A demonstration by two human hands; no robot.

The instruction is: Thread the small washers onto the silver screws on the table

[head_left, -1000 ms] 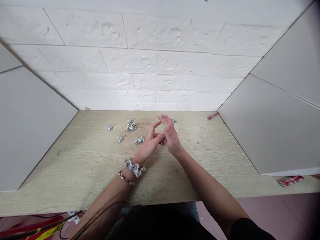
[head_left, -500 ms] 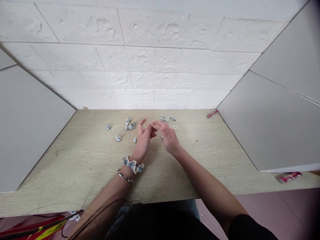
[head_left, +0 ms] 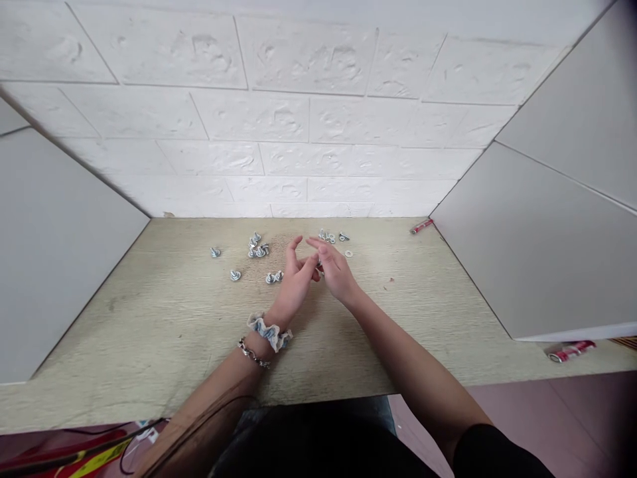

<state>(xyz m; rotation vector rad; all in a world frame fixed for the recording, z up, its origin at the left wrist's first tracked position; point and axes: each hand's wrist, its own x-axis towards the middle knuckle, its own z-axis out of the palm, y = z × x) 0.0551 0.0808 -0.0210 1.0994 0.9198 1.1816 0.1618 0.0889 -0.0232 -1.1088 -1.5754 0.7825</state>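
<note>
I saw the left hand point(head_left: 296, 281) pinching a small silver metal piece point(head_left: 320, 265) beside the right hand point(head_left: 339, 273), whose grip I could not tell, over a pale wooden table point(head_left: 174, 312), before a white brick-patterned wall point(head_left: 279, 119).

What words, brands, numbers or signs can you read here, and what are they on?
No text can be read anywhere.
Far red cylinder: any print is too small.
Near red cylinder: any print is too blurred.
Yellow strip, lower left: any marks too blurred.
Metal screws: any markings too small.
</note>
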